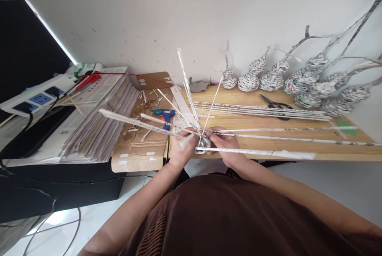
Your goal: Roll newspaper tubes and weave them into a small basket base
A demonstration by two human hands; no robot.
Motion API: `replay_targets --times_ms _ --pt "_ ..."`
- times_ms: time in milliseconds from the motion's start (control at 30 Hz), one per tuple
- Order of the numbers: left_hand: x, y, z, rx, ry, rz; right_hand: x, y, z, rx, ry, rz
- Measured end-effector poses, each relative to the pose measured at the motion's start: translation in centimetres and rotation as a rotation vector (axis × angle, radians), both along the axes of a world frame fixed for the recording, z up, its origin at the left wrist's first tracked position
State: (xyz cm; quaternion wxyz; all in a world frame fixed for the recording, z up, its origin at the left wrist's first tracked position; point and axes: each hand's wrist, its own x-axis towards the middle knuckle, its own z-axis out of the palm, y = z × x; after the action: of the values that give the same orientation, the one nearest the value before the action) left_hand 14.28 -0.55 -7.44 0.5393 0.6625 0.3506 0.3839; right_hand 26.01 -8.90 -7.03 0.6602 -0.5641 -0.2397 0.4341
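Between my two hands, at the table's front edge, is a small round piece woven from rolled newspaper (204,142). Long paper rods fan out from it: some rise upward, some reach left, and several run far to the right, such as a thick white rod (256,151). My left hand (182,149) is closed around the left side of the weaving, slightly blurred. Fingers of my right hand (224,144) pinch the rods on its right side. Part of the woven piece is hidden behind the fingers and rods.
Behind my hands lie a bundle of paper rods (256,109), black scissors (276,104) and a blue glue gun (167,117). Woven paper gourds (249,79) line the wall. To the left are stacked newspapers (104,116), a power strip (38,97) and a cardboard sheet (135,162).
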Motion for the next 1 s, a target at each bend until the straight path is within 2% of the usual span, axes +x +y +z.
replay_targets --times_ms 133,300,400,567,733,900,1000 --pt "-0.3 0.2 0.7 0.074 0.076 -0.066 0.7 0.1 0.0 -0.042 -0.065 0.031" --pt "-0.7 0.5 1.9 0.136 0.104 -0.064 1.5 0.0 0.3 -0.088 -0.204 0.048" --pt "-0.9 0.8 2.4 0.079 0.098 -0.136 1.8 -0.1 0.6 -0.089 -0.254 0.054" --pt "-2.0 1.7 2.7 -0.006 0.195 -0.347 2.8 -0.1 0.5 -0.104 -0.243 0.054" --pt "-3.4 2.8 2.8 -0.224 0.193 -0.552 3.8 0.1 0.8 -0.11 -0.232 0.054" --pt "-3.5 3.6 3.1 -0.227 0.143 -0.407 4.6 -0.1 1.3 -0.107 -0.233 0.115" --pt "-3.8 4.0 3.5 -0.219 0.146 -0.385 5.0 -0.2 1.1 -0.116 -0.243 0.103"
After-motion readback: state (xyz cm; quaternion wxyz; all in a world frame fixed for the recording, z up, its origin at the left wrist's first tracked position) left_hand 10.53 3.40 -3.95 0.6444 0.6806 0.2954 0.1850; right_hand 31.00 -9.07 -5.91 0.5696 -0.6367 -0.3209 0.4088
